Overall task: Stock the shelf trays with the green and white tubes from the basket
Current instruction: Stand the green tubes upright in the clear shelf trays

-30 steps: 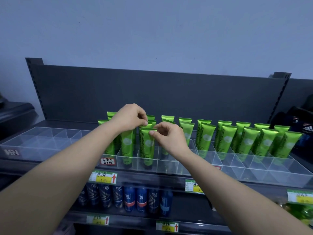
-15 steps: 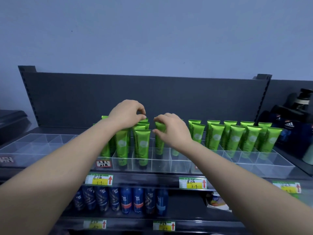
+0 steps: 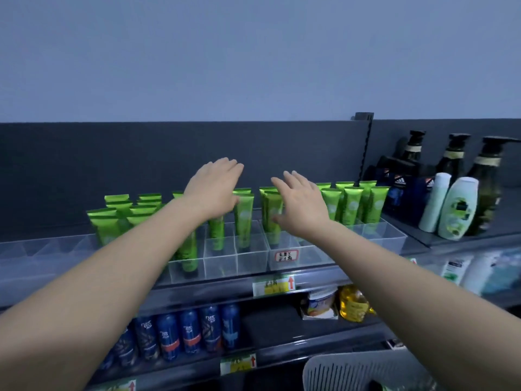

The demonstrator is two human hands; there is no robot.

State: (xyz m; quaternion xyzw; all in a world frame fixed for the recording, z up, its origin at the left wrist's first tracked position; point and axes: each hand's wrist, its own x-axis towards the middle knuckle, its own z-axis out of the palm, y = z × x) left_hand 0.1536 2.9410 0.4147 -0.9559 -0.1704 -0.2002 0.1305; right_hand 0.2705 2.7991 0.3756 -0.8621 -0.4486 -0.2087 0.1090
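Several green and white tubes stand upright, caps down, in the clear divided trays on the top shelf, in rows running left to right. My left hand hovers over the middle tubes with its fingers spread, holding nothing. Just to the right, my right hand is also open and empty, palm down above the tubes. The rim of a grey slotted basket shows at the bottom right; its contents are mostly out of view.
Dark pump bottles and pale lotion bottles stand on the shelf to the right. Blue cans line the lower shelf, with a yellow bottle beside them. Empty clear compartments lie at the left. Price tags hang on shelf edges.
Both hands have let go of the tube tops and opened, lifting above the tubes. The view has swung right and down, so the bottles and the basket rim now show.
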